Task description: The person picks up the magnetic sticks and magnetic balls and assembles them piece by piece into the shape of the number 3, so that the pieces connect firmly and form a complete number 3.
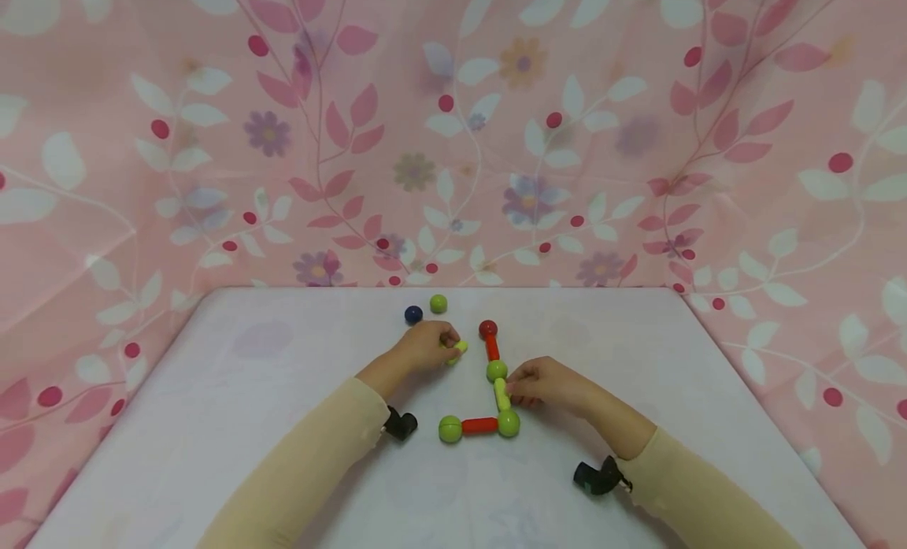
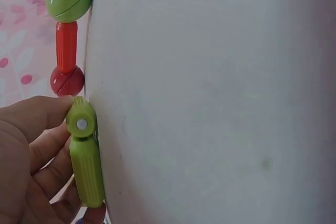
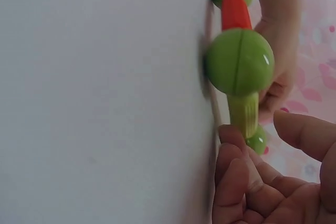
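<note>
My left hand (image 1: 425,346) holds two lime-green magnetic rods. In the left wrist view, thumb and fingers grip one rod (image 2: 81,121) with its silver end facing the camera, and another green rod (image 2: 87,174) lies along the fingers. My right hand (image 1: 551,385) is beside the joined chain, its fingertips at the yellow-green rod (image 1: 501,395) and its thumb apart. That rod links the middle green ball (image 1: 497,370) to the corner green ball (image 1: 508,423). A red rod (image 1: 492,347) with a red ball (image 1: 488,329) extends at the far end. Another red rod (image 1: 479,426) leads left to a green ball (image 1: 449,429).
Beyond my left hand, a dark blue ball (image 1: 414,315) and a loose green ball (image 1: 438,303) sit near the far edge of the white table (image 1: 283,423). A pink floral curtain (image 1: 453,139) hangs behind it. Black wrist cameras (image 1: 597,478) are strapped at both cuffs.
</note>
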Motion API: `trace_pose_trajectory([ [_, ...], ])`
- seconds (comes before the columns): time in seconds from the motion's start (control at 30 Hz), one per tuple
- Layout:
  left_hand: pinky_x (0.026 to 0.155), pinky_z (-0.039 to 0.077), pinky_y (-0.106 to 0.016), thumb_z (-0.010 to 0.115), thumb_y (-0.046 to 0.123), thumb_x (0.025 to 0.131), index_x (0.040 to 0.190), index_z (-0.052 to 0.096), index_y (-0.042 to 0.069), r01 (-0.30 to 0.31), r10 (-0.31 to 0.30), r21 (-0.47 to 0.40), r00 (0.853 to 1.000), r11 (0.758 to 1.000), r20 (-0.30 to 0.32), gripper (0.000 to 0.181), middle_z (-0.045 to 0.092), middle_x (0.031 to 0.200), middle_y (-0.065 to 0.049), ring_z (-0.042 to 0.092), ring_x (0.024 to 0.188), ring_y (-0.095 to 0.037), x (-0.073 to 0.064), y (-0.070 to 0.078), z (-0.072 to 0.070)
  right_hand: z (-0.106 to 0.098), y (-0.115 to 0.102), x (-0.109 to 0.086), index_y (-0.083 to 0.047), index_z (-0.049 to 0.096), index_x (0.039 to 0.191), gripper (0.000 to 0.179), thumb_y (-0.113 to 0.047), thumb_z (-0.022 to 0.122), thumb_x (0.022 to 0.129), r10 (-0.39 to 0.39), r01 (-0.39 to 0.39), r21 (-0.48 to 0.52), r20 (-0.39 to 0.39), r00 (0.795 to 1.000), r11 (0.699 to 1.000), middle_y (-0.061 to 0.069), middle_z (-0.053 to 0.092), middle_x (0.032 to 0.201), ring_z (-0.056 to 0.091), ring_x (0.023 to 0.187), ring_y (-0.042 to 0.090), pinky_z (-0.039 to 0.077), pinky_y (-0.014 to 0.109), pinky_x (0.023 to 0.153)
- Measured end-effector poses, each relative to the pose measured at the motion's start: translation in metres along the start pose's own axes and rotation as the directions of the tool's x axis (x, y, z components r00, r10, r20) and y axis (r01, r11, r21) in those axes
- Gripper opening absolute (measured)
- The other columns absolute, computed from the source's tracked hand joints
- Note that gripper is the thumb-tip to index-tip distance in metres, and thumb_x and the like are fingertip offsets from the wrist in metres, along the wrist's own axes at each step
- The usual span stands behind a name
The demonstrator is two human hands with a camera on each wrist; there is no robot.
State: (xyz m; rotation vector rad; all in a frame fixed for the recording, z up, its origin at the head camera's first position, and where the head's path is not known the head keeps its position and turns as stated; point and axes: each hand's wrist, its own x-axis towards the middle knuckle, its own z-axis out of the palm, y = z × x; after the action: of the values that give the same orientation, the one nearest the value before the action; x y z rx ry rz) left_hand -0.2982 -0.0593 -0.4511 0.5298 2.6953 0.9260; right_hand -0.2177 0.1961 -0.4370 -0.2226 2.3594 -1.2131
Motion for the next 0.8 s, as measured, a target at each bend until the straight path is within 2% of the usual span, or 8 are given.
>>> trace_pose_trajectory([
  [0.2, 0.086, 0.047, -0.037, 0.072, 0.024, 0.092, 0.105, 0.071, 0.015, 0.01, -0.009, 0.055, 1.0, 0.998, -0.016, 0.016, 0.063, 0.088, 0.005, 0.057, 0.082, -0.014, -0.003, -0.003, -0.001, -0.017, -0.003, 0.007, -0.002, 0.07, 0.112, 0.024, -0.02, 0.065, 0.096, -0.003, 0.003, 0.045, -0.002, 1.0, 0.999, 0.007, 0.069, 0.092, 0.06, 0.085, 0.022, 0.052, 0.033, 0.077],
  [0.43, 0.096, 0.037, -0.05, 0.072, 0.029, 0.093, 0.101, 0.071, 0.018, 0.016, -0.013, 0.089, 1.0, 0.996, -0.027, 0.014, 0.064, 0.084, 0.009, 0.057, 0.081, -0.012, -0.001, -0.011, 0.0, -0.031, -0.009, 0.026, 0.004, 0.064, 0.119, 0.032, -0.021, 0.064, 0.099, 0.013, -0.004, 0.116, -0.07, 0.997, 0.993, 0.012, 0.069, 0.103, 0.062, 0.091, 0.027, 0.053, 0.038, 0.085],
  [0.57, 0.098, 0.037, -0.052, 0.072, 0.029, 0.093, 0.1, 0.072, 0.018, 0.006, -0.004, 0.083, 1.0, 0.997, -0.029, 0.013, 0.063, 0.084, 0.008, 0.057, 0.081, -0.013, -0.003, -0.011, -0.001, -0.033, -0.012, 0.035, 0.003, 0.062, 0.123, 0.033, -0.02, 0.063, 0.099, 0.006, 0.007, 0.115, -0.11, 0.994, 0.993, 0.012, 0.065, 0.105, 0.061, 0.094, 0.029, 0.052, 0.039, 0.089],
  [0.8, 0.097, 0.036, -0.055, 0.074, 0.028, 0.091, 0.099, 0.072, 0.019, -0.012, 0.015, 0.081, 0.999, 0.997, -0.034, 0.013, 0.064, 0.085, 0.009, 0.057, 0.083, -0.013, -0.006, -0.01, -0.001, -0.034, -0.011, 0.057, -0.002, 0.061, 0.127, 0.034, -0.019, 0.064, 0.097, -0.006, 0.016, 0.068, -0.147, 0.989, 0.998, 0.011, 0.062, 0.11, 0.061, 0.092, 0.025, 0.052, 0.034, 0.086],
])
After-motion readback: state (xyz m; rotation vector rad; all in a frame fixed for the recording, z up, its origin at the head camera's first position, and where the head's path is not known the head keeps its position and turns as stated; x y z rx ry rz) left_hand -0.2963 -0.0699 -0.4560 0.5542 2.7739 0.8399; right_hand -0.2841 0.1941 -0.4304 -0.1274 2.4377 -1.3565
